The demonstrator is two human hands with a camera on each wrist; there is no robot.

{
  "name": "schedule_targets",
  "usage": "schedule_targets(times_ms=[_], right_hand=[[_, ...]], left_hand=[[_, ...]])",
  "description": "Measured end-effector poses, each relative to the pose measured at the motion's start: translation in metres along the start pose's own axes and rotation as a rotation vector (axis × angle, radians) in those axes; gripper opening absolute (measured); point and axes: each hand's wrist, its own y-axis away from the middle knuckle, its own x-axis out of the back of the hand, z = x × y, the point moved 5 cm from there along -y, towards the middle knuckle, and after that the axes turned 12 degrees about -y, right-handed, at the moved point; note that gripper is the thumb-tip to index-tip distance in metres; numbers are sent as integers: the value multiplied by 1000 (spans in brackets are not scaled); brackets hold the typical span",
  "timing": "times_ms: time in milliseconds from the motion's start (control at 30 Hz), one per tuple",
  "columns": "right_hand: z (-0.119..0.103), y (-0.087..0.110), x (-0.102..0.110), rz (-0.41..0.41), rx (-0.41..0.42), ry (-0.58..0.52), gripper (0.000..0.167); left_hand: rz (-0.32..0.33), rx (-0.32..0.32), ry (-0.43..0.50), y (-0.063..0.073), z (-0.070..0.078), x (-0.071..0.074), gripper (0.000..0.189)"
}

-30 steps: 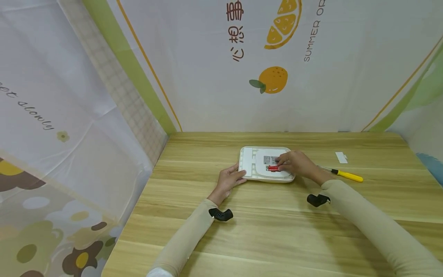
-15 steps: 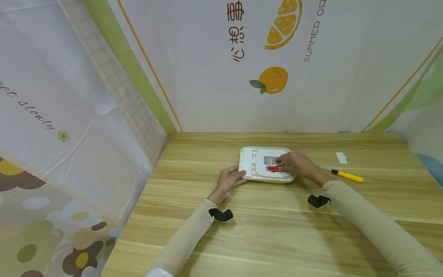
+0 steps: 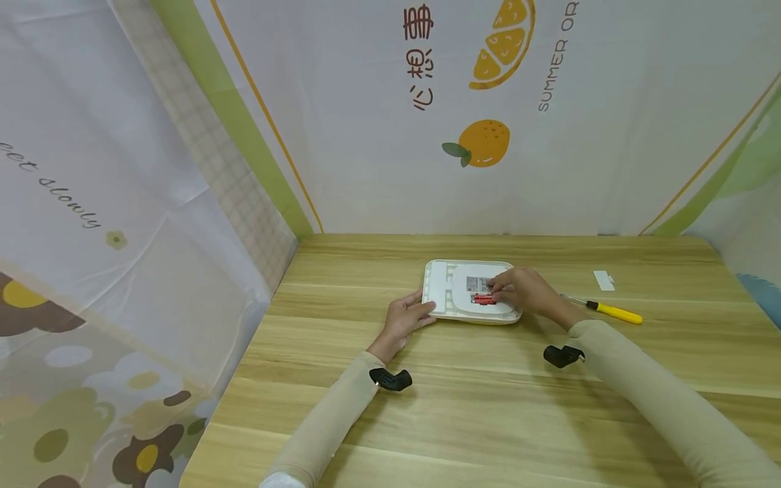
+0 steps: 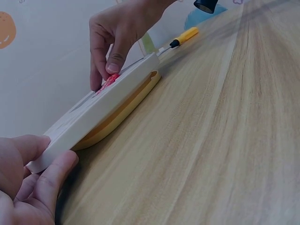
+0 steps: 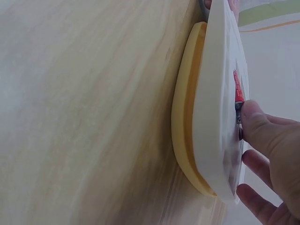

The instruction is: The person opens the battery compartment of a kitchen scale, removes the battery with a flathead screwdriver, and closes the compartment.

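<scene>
Where the right hand (image 3: 523,290) thumbs at least one red battery (image 3: 483,299) in one white device (image 3: 460,286), I can't tell if it pinches; the left hand (image 3: 404,318) pinches the device's corner. Rightward on the same table (image 3: 488,413) lie one yellow screwdriver (image 3: 617,312), one white piece (image 3: 603,280).

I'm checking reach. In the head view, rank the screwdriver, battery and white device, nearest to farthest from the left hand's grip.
1. White device: held at its left edge.
2. Red battery: at the right hand's grip.
3. Screwdriver: farther right, on the table.
</scene>
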Motion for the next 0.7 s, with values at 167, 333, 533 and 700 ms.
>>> schedule_targets(times_ms=[167, 333, 533, 700], right_hand=[[1, 1, 0, -8, 41, -1, 9], [-1, 1, -1, -39, 101, 58, 18], [-8, 0, -2, -76, 171, 161, 17], [-9, 4, -2, -46, 174, 154, 14]], left_hand=[[2, 6, -8, 1, 1, -1, 57], [1, 3, -20, 2, 1, 0, 56], [-4, -4, -24, 1, 1, 1, 56], [-8, -7, -29, 2, 0, 0, 56]])
